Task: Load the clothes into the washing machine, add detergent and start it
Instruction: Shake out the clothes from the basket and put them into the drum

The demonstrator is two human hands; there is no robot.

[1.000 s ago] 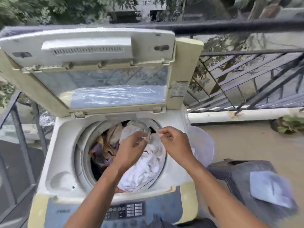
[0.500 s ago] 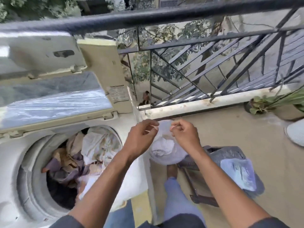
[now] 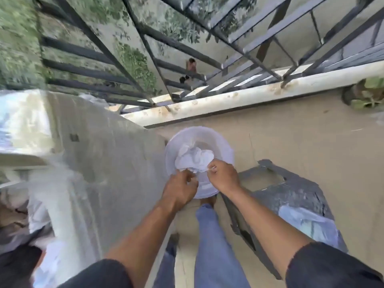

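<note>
Head view: both hands work over a white round tub (image 3: pixel 225 146) that stands on the balcony floor (image 3: pixel 291 142), just beside the right flank of the washing machine (image 3: pixel 108 163). The tub holds a crumpled white cloth (image 3: pixel 194 157). The left hand (image 3: pixel 179 189) has its fingers curled at the near edge of the cloth; whether they actually close on fabric cannot be told, because the fingertips are hidden behind the knuckles. The right hand (image 3: pixel 223 176) pinches a fold of the cloth between thumb and fingers. The machine's opening lies at the far left edge of the frame, blurred, with clothes in the drum (image 3: pixel 14 215) partly in view. A grey crate (image 3: pixel 291 196) with a plastic packet (image 3: pixel 309 225) on it stands right of the person's leg. Judged step: loading, at the pick-up of a remaining item. The next move calls for a secure hold on the cloth, a lift clear of the tub rim, and a carry leftward over the machine's side into the drum. Detergent and start are not yet reached.
</note>
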